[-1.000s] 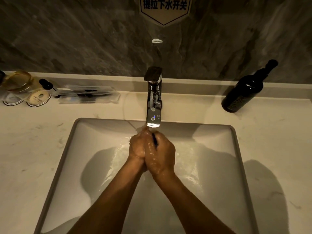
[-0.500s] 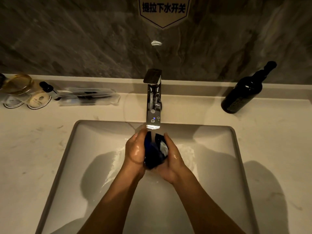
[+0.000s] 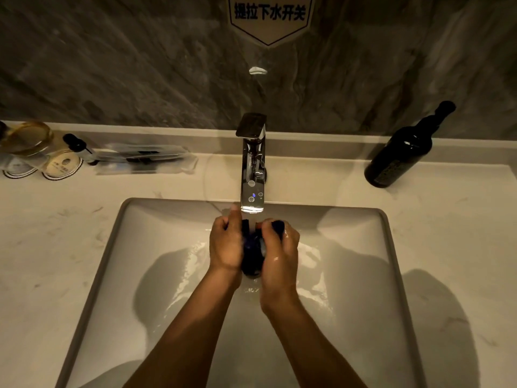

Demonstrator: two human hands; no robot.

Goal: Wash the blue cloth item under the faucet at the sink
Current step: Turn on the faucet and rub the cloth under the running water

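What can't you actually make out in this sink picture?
- Blue cloth: mostly hidden between the left hand and right hand; its shape is unclear.
- Sink drain: covered by hands and running water.
- Dark bottle label: too dim to read.
- Wall sign: top cut off by the frame edge.

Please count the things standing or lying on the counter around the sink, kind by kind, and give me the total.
Dark glass bottle: 1
Round paper coasters: 2
Clear plastic packet: 1
Glass jar, lying tilted: 1
Small black-capped bottle: 1
Total: 6
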